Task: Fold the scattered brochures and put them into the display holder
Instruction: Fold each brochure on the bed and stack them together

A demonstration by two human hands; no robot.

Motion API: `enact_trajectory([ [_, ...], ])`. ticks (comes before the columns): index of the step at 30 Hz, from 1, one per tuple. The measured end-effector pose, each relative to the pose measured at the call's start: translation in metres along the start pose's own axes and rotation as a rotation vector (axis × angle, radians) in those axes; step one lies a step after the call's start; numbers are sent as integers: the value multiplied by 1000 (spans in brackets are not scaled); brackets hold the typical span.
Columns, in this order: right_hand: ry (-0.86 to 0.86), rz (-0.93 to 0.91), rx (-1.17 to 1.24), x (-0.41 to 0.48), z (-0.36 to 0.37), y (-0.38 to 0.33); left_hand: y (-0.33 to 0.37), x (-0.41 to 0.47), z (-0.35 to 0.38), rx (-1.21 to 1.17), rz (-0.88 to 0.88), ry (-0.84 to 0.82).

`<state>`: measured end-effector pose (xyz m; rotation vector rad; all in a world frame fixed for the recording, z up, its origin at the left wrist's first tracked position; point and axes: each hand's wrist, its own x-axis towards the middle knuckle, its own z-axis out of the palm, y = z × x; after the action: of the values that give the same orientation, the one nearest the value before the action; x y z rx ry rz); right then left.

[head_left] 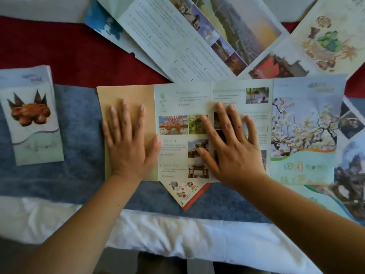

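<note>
- White sheet (177, 234) along the near edge, blue cloth (79, 125) just beyond it.
- Small brochure (185, 192) with a red edge: one corner pokes out from under the open brochure toward the near side.
- Open brochure (304, 125) lies flat on the blue cloth at centre. Tan panel on its left, photo and text panels in the middle, blossom panel on its right.
- Left hand (130, 147) is palm down on the tan panel, fingers (124, 111) straight and spread.
- Right hand (233, 149) is palm down on the middle panels, fingers straight and spread, gripping nothing.
- Folded brochure stack (33, 119) sits left on the blue cloth, well apart from the open one.
- Right-edge brochure (351, 165) is tucked partly under the blossom panel and cut off by the frame.
- Far side: long unfolded brochure (177, 46) and a pale illustrated brochure (331, 36) fan out over the red cloth (49, 46), overlapping each other.
</note>
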<state>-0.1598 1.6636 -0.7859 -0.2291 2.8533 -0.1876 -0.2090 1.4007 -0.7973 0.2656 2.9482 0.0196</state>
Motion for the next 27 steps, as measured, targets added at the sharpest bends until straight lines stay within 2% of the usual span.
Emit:
enact_trajectory([
  [5,-16,31,-13,8,1,-17,-30,-6,0,-36,-28,17],
  [9,-21,25,-4,13,3,-25,-33,-6,-2,-237,-62,88],
  [16,-22,-52,-1,35,4,-47,-38,-5,-8,-367,-17,54],
  [23,-12,-76,5,42,4,-67,-10,-3,-16,-461,29,4],
  [27,29,-98,134,39,0,-65,10,-1,-16,-409,62,1],
])
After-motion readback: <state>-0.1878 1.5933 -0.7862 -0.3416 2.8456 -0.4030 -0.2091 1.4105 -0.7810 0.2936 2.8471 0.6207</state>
